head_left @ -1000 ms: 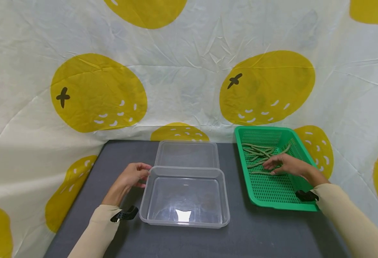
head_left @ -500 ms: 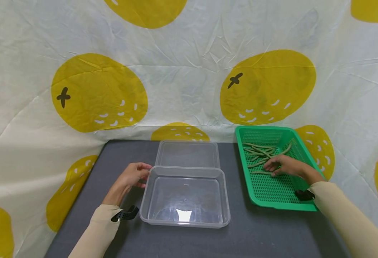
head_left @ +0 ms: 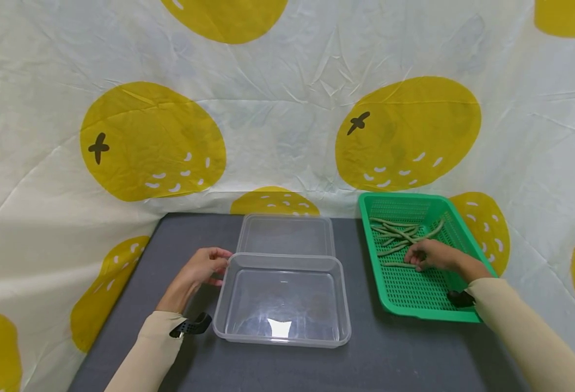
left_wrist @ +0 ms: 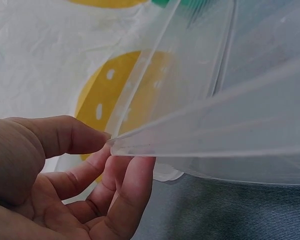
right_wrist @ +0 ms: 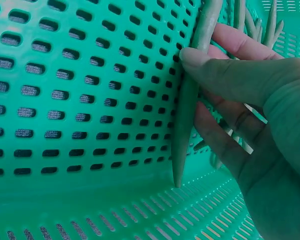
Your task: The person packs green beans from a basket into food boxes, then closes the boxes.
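We find the left hand (head_left: pixel 200 270) at the near-left corner of the clear tub (head_left: pixel 282 298), which sits on the grey table (head_left: pixel 395 354). The left wrist view shows the thumb (left_wrist: pixel 65 135) on top of the tub's rim and the other fingers curled beneath it, so the rim is pinched between them. A clear lid (head_left: pixel 285 234) lies flat just behind the tub, touching its far edge.

We find the right hand (head_left: pixel 432 255) inside the green basket (head_left: pixel 466 316), which stands on the table to the right of the tub, apart from it. In the right wrist view the thumb (right_wrist: pixel 225 75) presses on one green bean (right_wrist: pixel 190 95) with the other fingers behind it, so the bean is held in a pinch (its lower end points at the basket's perforated floor). The other beans (head_left: pixel 395 231) lie in a loose pile towards the far half of the basket, just beyond the hand.

A white cloth with yellow fruit prints (head_left: pixel 277 120) hangs behind the table and round both its sides.
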